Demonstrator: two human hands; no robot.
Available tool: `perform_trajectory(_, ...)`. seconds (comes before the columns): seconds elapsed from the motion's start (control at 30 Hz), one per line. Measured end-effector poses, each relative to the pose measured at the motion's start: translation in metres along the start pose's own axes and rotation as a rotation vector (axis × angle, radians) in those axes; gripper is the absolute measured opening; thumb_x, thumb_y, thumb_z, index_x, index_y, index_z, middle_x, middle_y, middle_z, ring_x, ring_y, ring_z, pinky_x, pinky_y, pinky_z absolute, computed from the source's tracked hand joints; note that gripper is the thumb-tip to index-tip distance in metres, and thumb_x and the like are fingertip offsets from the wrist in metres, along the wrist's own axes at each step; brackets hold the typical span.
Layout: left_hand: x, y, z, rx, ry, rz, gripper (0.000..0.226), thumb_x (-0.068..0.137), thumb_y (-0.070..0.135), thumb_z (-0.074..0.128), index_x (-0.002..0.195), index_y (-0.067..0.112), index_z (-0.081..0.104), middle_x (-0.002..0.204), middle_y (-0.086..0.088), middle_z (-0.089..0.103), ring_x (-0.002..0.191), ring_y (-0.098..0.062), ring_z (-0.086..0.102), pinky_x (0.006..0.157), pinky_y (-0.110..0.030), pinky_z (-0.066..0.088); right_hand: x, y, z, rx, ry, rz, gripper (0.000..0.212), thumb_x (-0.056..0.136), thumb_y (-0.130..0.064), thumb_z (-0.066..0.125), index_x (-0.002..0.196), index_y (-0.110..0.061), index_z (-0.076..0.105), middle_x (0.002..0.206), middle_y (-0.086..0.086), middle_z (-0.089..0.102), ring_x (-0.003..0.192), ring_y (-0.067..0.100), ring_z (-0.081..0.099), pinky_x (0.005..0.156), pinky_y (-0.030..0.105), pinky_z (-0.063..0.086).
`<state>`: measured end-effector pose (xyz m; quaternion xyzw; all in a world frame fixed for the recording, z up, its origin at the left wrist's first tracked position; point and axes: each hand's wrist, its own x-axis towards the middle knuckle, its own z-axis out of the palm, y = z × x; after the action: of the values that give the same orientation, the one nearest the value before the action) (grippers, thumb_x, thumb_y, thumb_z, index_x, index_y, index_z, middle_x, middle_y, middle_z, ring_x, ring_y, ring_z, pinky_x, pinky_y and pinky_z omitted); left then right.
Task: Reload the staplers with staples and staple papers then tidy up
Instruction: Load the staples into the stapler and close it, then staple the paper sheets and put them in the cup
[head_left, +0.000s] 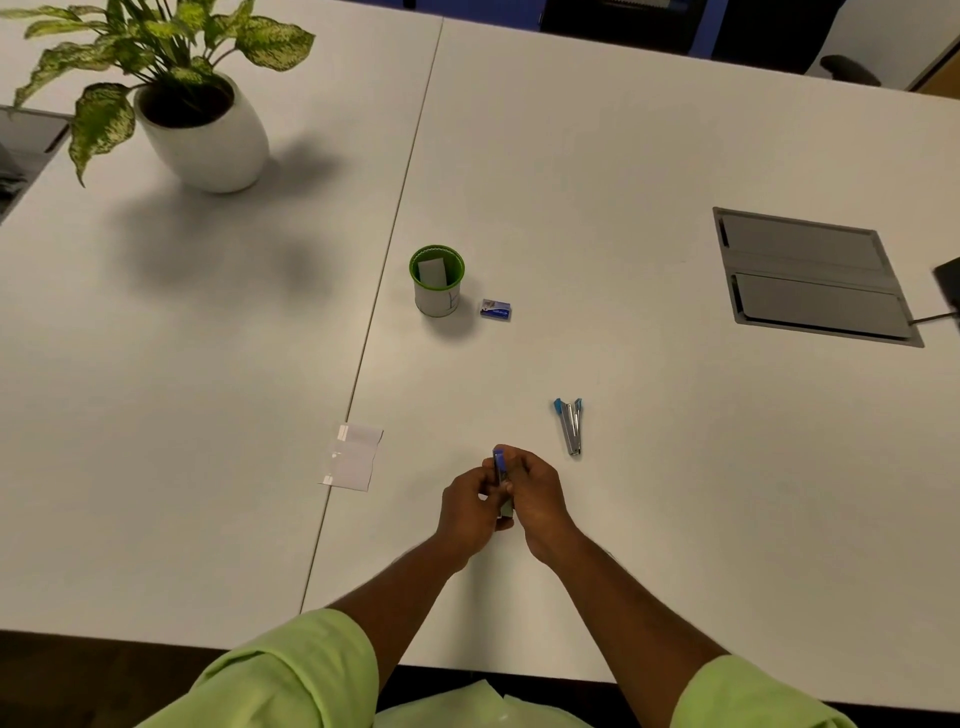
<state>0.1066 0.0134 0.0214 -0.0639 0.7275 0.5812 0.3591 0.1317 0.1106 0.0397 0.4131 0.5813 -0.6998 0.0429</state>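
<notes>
Two hands, left hand (467, 512) and right hand (535, 499), clamped on a blue stapler (500, 467) above the white table (675, 467), near papers (353, 457).

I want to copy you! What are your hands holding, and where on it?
Both hands, left and right, hold a small blue stapler by its sides; its blue end pokes out above the fingers.

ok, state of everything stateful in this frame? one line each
blue stapler: held in both hands
left hand: gripping it
right hand: gripping it
light-blue stapler: lying on the table, hinged open
staple box: on the table beside the cup
green cup: upright, paper inside
paper slips: flat on the table
</notes>
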Motion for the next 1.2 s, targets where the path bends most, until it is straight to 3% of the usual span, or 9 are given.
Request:
perform_trajectory(0.13,0.003,-0.001,-0.005,0.004,-0.09,-0.017,0.027,0.103,0.01,0.047,0.125,0.005,0.062,0.114,-0.015,0.068,0.101,-0.027,0.07,0.085,-0.038,0.061,0.001,0.004,-0.003,-0.116,-0.075,-0.051,0.02,0.098,-0.036,0.06,0.112,-0.027,0.071,0.104,-0.01,0.075,0.1,0.004,0.069,0.071,0.013,0.053)
perform_trajectory(0.23,0.006,-0.003,-0.008,0.028,-0.146,-0.028,0.032,0.104,0.005,0.042,0.13,0.007,0.06,0.119,-0.013,0.067,0.107,-0.026,0.068,0.092,-0.038,0.059,0.003,0.013,-0.005,-0.272,-0.098,-0.108,0.028,0.097,-0.023,0.063,0.125,-0.028,0.063,0.111,-0.019,0.067,0.103,-0.007,0.06,0.077,0.006,0.046)
perform_trajectory(0.3,0.006,-0.004,-0.009,0.039,-0.179,-0.03,0.035,0.101,0.0,0.043,0.131,0.009,0.06,0.119,-0.011,0.068,0.108,-0.023,0.068,0.094,-0.035,0.058,0.007,0.016,-0.005,-0.32,-0.056,-0.125,0.033,0.096,-0.016,0.064,0.127,-0.027,0.061,0.109,-0.019,0.065,0.103,-0.004,0.06,0.076,0.004,0.044)
perform_trajectory(0.43,0.007,-0.002,-0.01,0.139,-0.216,0.003,0.038,0.098,0.0,0.051,0.132,0.014,0.062,0.127,-0.004,0.067,0.117,-0.018,0.064,0.103,-0.035,0.052,0.015,0.019,-0.005,-0.397,0.049,-0.186,0.038,0.094,-0.011,0.065,0.125,-0.031,0.061,0.101,-0.026,0.068,0.102,-0.001,0.065,0.087,0.016,0.05)
perform_trajectory(0.53,0.011,-0.001,-0.018,0.295,-0.104,0.013,0.038,0.098,0.012,0.057,0.136,0.013,0.058,0.134,-0.002,0.062,0.123,-0.019,0.059,0.11,-0.033,0.044,0.021,0.021,-0.012,-0.57,0.12,-0.235,0.039,0.092,-0.015,0.069,0.128,-0.024,0.061,0.113,-0.012,0.07,0.107,0.01,0.065,0.095,0.026,0.051)
perform_trajectory(0.63,0.013,0.0,-0.041,0.385,0.049,0.115,0.029,0.096,0.008,0.06,0.124,0.009,0.063,0.124,-0.005,0.066,0.115,-0.018,0.062,0.099,-0.02,0.044,0.029,0.024,-0.024,-0.784,0.182,-0.231,0.044,0.09,-0.024,0.072,0.132,-0.019,0.059,0.121,0.003,0.062,0.11,0.02,0.062,0.095,0.029,0.046)
perform_trajectory(0.83,0.019,-0.008,-0.11,0.6,0.313,0.252,0.027,0.089,-0.002,0.059,0.115,0.002,0.065,0.107,-0.015,0.067,0.104,-0.032,0.061,0.094,-0.041,0.048,0.04,0.027,-0.043,-0.931,0.288,-0.203,0.038,0.092,-0.033,0.068,0.125,-0.016,0.064,0.118,0.01,0.06,0.11,0.029,0.062,0.094,0.038,0.05)
perform_trajectory(1.07,0.02,-0.019,-0.175,0.933,0.441,0.106,0.048,0.086,0.01,0.065,0.132,0.004,0.053,0.128,-0.022,0.049,0.117,-0.042,0.044,0.094,-0.048,0.044,0.041,0.03,-0.046,-1.005,0.361,-0.203,0.042,0.09,-0.032,0.069,0.125,-0.009,0.062,0.119,0.012,0.06,0.109,0.03,0.06,0.094,0.039,0.05)
perform_trajectory(1.2,0.021,-0.024,-0.195,0.908,0.41,0.009,0.061,0.085,0.018,0.071,0.139,0.008,0.045,0.136,-0.021,0.04,0.124,-0.042,0.038,0.091,-0.051,0.048,0.039,0.028,-0.043,-1.043,0.381,-0.183,0.039,0.092,-0.031,0.065,0.123,-0.008,0.063,0.118,0.013,0.059,0.108,0.031,0.06,0.093,0.04,0.05)
